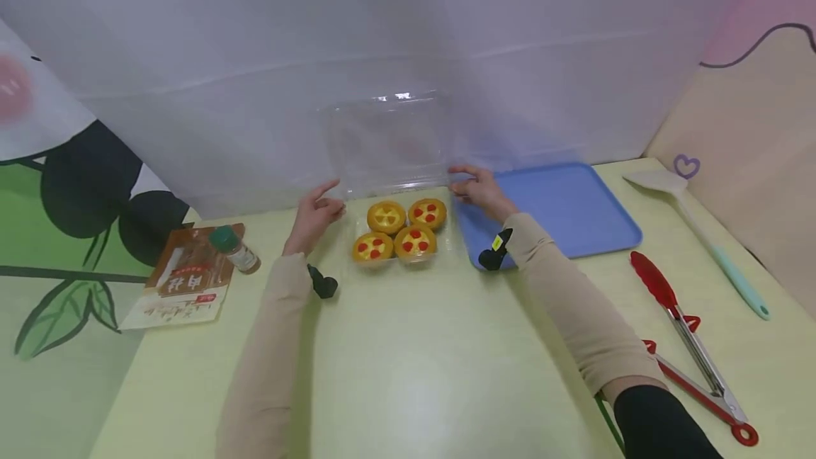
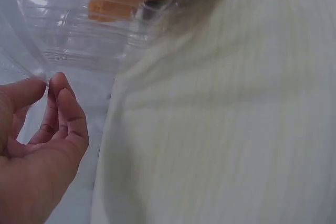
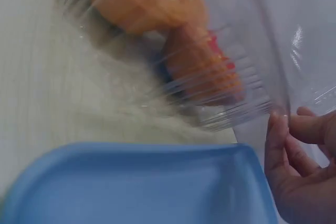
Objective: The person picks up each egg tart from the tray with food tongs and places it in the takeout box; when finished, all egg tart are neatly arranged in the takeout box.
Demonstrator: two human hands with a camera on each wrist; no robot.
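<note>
A clear plastic clamshell box (image 1: 446,238) sits on the table, its transparent lid (image 1: 390,140) raised against the back sheet. Inside lie several small round tarts (image 1: 386,217), golden with yellow and red toppings. At the box's back left corner is my left hand (image 1: 316,212); in the left wrist view its thumb and fingertips pinch the thin plastic edge. On the opposite side my right hand (image 1: 479,191) pinches the back right corner, clearly seen in the right wrist view, where the box wall (image 3: 247,98) bends close to the fingers.
A blue tray (image 1: 561,207) lies right of the box, partly under my right forearm. Red-tipped tongs (image 1: 695,346) and a turner with a mint handle (image 1: 707,239) lie farther right. On the left, a green-capped jar (image 1: 236,250) lies beside a brown and white packet (image 1: 188,278).
</note>
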